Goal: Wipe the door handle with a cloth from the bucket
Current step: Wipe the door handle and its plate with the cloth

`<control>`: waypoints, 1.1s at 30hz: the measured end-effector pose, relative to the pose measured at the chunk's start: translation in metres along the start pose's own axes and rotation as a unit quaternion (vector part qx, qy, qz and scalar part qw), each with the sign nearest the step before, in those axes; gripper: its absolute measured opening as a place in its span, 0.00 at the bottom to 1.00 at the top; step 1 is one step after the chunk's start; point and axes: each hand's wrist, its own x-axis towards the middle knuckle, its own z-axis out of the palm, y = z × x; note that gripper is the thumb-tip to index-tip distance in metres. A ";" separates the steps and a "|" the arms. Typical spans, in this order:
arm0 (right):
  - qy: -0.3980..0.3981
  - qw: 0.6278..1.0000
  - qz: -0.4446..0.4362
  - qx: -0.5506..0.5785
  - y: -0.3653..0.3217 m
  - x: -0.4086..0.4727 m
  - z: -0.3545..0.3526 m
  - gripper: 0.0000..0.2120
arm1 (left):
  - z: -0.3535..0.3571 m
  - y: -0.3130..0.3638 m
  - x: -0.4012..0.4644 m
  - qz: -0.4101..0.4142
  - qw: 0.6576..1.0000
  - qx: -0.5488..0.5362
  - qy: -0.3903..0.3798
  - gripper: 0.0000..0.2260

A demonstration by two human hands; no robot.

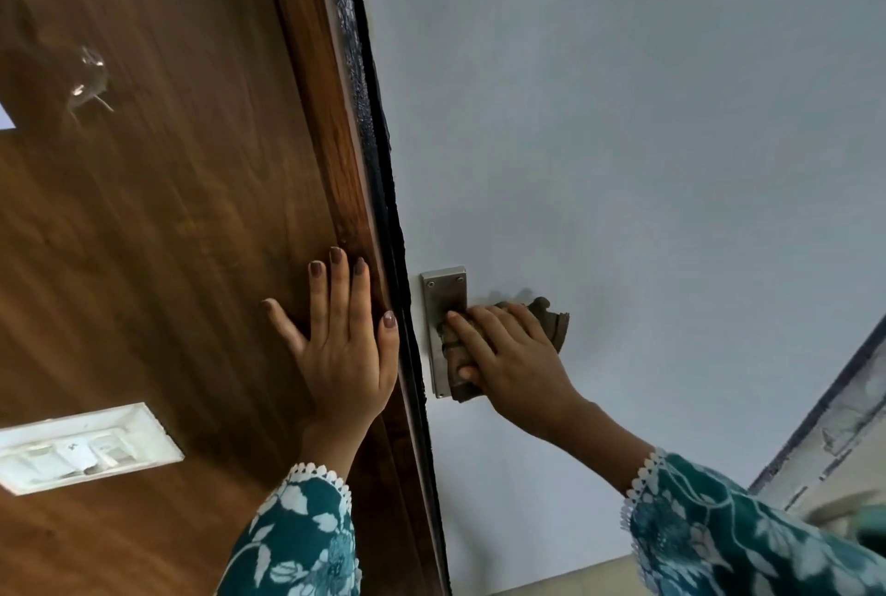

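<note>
Here, the right hand (508, 355) is wrapped around a crumpled brown cloth (551, 317), fingers curled over it and thumb tucked beneath, pressing it onto the brushed-steel door handle plate (441, 298) on the pale grey-blue door (623, 139). The lever itself is hidden under the cloth and the hand, so only the upper part of the plate with its two screws shows. The left hand (343, 346) lies flat and spread, holding nothing, palm against the glossy brown wooden panel (168, 211) just beside the dark door edge (383, 192). A white plastic switch plate (81, 447) sits on that wood, lower left. Both wrists wear teal floral sleeves (297, 542) trimmed with white lace.
</note>
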 end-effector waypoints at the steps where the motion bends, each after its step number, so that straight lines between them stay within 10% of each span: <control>1: 0.010 1.000 0.005 -0.002 -0.005 0.002 0.003 0.23 | 0.003 0.000 0.000 0.003 1.000 0.006 0.010 0.23; 20: 0.059 0.997 0.046 0.022 0.053 -0.016 0.006 0.19 | 0.014 -0.003 -0.006 0.024 0.997 0.017 0.067 0.25; 33: 0.085 0.996 0.024 0.015 -0.030 0.016 0.010 0.23 | 0.014 -0.003 -0.006 0.029 0.997 0.016 0.070 0.25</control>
